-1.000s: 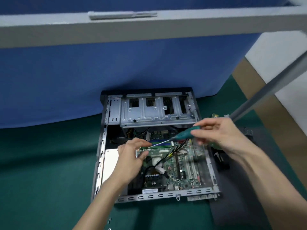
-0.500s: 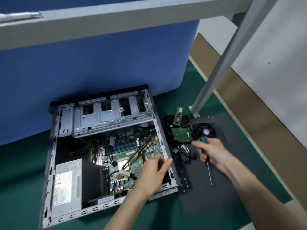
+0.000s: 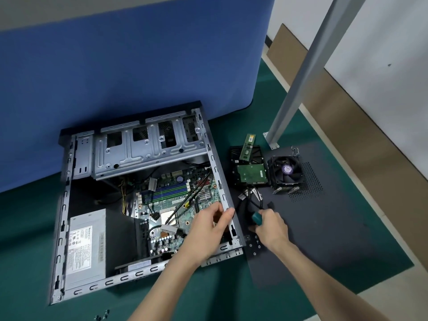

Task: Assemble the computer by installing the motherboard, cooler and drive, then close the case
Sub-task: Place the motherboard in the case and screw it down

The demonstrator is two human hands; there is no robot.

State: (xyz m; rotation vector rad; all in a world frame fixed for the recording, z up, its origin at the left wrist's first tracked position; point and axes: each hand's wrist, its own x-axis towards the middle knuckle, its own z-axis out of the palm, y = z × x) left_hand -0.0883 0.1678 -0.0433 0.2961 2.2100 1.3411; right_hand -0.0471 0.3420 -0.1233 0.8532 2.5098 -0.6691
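Motherboard (image 3: 176, 205) sits in the case (image 3: 65, 200); cooler (image 3: 286, 172), hard drive (image 3: 251, 173) and side panel (image 3: 324, 239) lie outside, not yet fitted. Your left hand (image 3: 208, 232) grips the case wall, and your right hand (image 3: 271, 228) grips the screwdriver (image 3: 256, 217).

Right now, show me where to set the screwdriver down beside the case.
Free: the dark side panel right of the right hand, nearer than the cooler. Crowded: between the case wall and the cooler, where drive, memory stick and cables lie.
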